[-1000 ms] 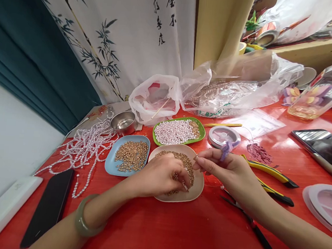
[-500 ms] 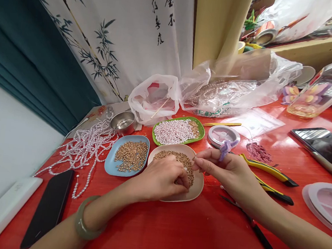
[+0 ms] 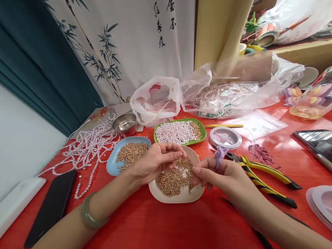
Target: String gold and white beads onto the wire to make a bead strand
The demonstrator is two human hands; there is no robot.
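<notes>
My left hand (image 3: 158, 161), with a green bangle on the wrist, is raised over the cream plate (image 3: 163, 198). Its thumb and forefinger are pinched together, and whatever is between them is too small to make out. Below lie small gold beads (image 3: 170, 181), with a few white ones among them. At the plate's right edge my right hand (image 3: 220, 172) has thumb and forefinger closed too; what they grip does not show clearly. A fuzzy purple band (image 3: 220, 156) wraps a finger of this hand.
Left of the plate are a blue dish (image 3: 112, 162) of gold beads, pearl strands (image 3: 92, 144) and a black phone (image 3: 52, 207). Behind it stand a green dish (image 3: 203, 135) of white and gold beads and a metal bowl (image 3: 124, 125). Yellow-black pliers (image 3: 267, 169) and a spool (image 3: 225, 138) lie right.
My left hand has lifted out of the gold beads and turned, its fingertips now above the plate. My right hand stays by the plate's edge, slightly lower. The view has shifted a little.
</notes>
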